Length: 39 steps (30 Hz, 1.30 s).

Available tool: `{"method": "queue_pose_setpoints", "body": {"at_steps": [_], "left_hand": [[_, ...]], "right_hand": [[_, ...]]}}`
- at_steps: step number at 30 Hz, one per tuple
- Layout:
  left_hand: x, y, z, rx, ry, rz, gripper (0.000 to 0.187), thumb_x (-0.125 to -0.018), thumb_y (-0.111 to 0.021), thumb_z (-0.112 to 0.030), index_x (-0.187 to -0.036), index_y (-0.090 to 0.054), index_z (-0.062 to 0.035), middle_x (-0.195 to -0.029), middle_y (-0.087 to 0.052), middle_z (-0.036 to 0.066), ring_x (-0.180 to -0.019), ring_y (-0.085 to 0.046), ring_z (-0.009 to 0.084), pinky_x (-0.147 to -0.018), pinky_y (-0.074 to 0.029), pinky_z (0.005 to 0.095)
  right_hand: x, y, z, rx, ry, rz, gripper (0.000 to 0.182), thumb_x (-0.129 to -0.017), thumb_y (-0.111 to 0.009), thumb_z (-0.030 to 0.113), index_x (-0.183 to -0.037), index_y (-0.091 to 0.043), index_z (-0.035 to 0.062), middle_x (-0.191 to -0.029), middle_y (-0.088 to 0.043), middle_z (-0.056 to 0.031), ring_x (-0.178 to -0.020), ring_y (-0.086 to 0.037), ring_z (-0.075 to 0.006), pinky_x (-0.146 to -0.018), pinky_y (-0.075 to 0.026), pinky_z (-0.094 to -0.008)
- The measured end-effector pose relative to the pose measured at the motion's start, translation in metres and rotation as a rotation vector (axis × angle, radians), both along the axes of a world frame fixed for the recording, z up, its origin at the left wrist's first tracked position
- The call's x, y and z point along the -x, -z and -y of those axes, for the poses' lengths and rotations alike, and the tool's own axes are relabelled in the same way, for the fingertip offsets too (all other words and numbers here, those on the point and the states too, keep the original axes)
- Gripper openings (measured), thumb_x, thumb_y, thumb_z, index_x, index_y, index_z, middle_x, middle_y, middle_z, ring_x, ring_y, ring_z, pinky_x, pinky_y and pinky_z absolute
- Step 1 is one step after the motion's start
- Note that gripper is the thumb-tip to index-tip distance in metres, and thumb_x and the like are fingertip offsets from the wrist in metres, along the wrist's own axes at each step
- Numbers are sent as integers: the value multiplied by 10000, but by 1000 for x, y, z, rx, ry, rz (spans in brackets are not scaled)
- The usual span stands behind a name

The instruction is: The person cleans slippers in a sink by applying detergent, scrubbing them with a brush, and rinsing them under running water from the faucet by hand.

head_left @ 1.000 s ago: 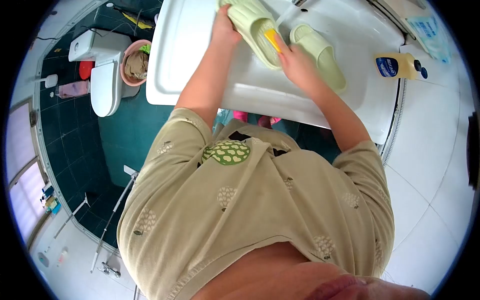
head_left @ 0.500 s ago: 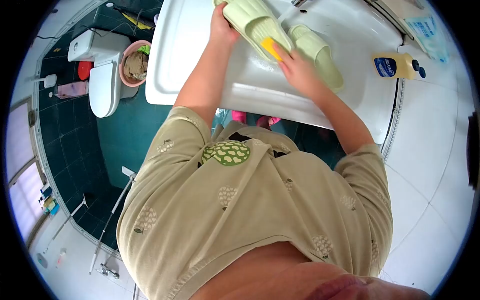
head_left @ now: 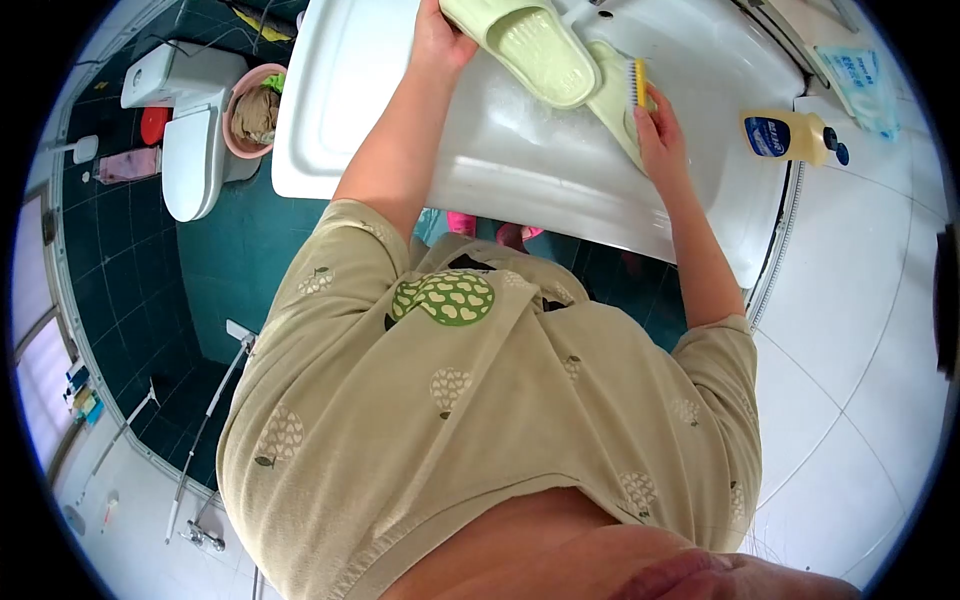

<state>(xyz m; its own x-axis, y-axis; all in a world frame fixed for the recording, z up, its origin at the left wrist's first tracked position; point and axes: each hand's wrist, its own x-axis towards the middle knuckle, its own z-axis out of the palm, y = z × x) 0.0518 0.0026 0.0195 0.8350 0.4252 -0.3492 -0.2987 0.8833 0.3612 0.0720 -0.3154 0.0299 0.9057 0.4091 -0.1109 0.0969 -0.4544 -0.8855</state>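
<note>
My left hand [head_left: 440,42] grips a light green slipper [head_left: 545,58] by its edge, tilted over the white washbasin [head_left: 350,90]. The slipper's toe strap and its footbed show from above. In my right hand [head_left: 661,137] is a small yellow scrub brush [head_left: 640,74], its pale bristles facing left, apart from the held slipper. A second green slipper [head_left: 612,98] lies in the basin, partly covered by the first one and close to the brush. Wet patches and some suds show on the basin floor below.
A cream bottle [head_left: 790,137] with a blue label lies on the basin's right edge. A clear-and-blue packet [head_left: 858,85] is beyond it. Leftward on the floor are a toilet [head_left: 200,150] and a pink tub [head_left: 238,135] with cloths. A faucet sits at the basin's back.
The brush has come off the held slipper and moved right, now upright with bristles visible. The held slipper has shifted slightly and covers more of the second one.
</note>
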Motion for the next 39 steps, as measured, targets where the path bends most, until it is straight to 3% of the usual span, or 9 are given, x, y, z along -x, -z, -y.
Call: {"method": "queue_pose_setpoints", "body": {"at_steps": [10, 12, 16, 19, 22, 26, 31, 35, 39], "left_hand": [[8, -21, 9, -54, 80, 19, 562, -929, -463, -435, -1312, -419, -28, -1310, -479, 152, -1191, -472, 300, -1013, -394, 439], [18, -29, 16, -277, 215, -54, 555, -929, -436, -382, -1342, -324, -30, -1338, -436, 140, -1194, -461, 320, -1057, -344, 453], [38, -30, 49, -449, 499, 11, 588, -851, -587, -93, -1344, -271, -45, -1288, -420, 144, -1186, -457, 288, -1012, -410, 434], [35, -19, 54, -488, 486, -77, 637, -769, -555, 33, -1344, -292, -44, -1232, -477, 147, -1144, -509, 290, -953, -469, 414], [36, -15, 61, -389, 510, -107, 683, -695, -483, 94, -1339, -301, -42, -1205, -499, 140, -1115, -529, 288, -924, -488, 412], [45, -4, 93, -243, 720, -28, 751, -623, -476, 133, -1336, -319, -46, -1161, -494, 108, -1033, -543, 240, -870, -480, 371], [52, -23, 84, -616, 583, -238, 905, -637, -539, 104, -1434, -143, -65, -1233, -457, 115, -1128, -480, 261, -951, -406, 349], [58, -11, 91, -1019, 520, -316, 990, -638, -609, 58, -1458, -75, -89, -1315, -401, 170, -1193, -440, 302, -984, -382, 356], [66, -25, 122, -1621, 720, -574, 1117, -637, -725, -458, -1471, -45, -156, -1483, -47, 229, -1219, -307, 529, -996, -313, 548]], "right_hand": [[0, 18, -66, -138, -11, -75, 615, -793, -681, 136, -1323, -382, 47, -823, -526, -37, -627, -467, -78, -574, -405, -215], [-1, 11, -68, -244, 135, -444, 600, -785, -661, 106, -1318, -389, 56, -851, -540, -50, -625, -494, -96, -572, -421, -233], [12, -11, -83, -273, 86, -454, 573, -812, -626, 110, -1328, -382, 64, -845, -543, -70, -637, -515, -111, -577, -437, -258], [12, -7, -82, -70, -81, -49, 543, -840, -586, 112, -1341, -383, 70, -811, -528, -86, -646, -522, -131, -603, -459, -288], [28, -25, -74, 178, -274, 411, 491, -855, -563, 165, -1331, -446, 122, -846, -568, -156, -716, -600, -299, -668, -491, -387], [-3, -31, -102, 645, -227, 508, 410, -859, -540, 220, -1259, -522, 135, -858, -598, -183, -769, -608, -365, -685, -484, -446], [-11, -29, -78, 335, -334, 360, 352, -868, -564, 276, -1171, -583, 97, -805, -649, -156, -761, -640, -293, -622, -486, -392], [-3, -33, -52, -144, -307, -568, 488, -861, -615, 349, -1239, -493, 63, -873, -623, -45, -744, -600, -131, -586, -438, -248], [3, -6, -74, -287, 26, -763, 637, -823, -664, 333, -1309, -375, 39, -1053, -576, -56, -862, -591, -158, -660, -470, -259]]}}
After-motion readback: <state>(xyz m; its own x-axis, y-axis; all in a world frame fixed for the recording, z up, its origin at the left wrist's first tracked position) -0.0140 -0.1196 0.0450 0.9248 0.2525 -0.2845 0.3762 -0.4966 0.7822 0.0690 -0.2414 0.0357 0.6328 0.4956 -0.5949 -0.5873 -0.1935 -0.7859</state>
